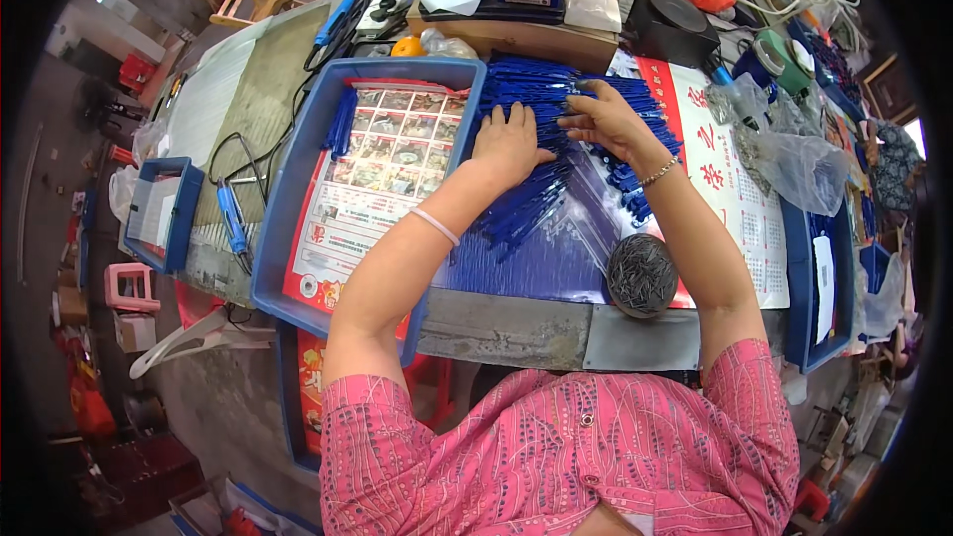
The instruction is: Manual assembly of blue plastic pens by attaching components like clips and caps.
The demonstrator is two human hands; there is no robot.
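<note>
Both my hands spread flat on a heap of blue pens.
My left hand (509,144) presses the blue pens (556,109), fingers open; my right hand (606,119) pinches some; light, stiff, slippery, best gathered in bunches mid-barrel.

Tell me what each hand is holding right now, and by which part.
The left hand grips nothing: it lies flat, palm down, on the pile of blue pens. The right hand pinches pens near the pile's top edge; which part of them cannot be told.

Pressing the left hand (508,144) flat on a spread of blue pens (536,99) on the table (516,328). Pinching pens at the pile's far edge with the right hand (608,119). Sitting beside: a blue tray (298,179) and a round tin of dark pins (642,275).
</note>
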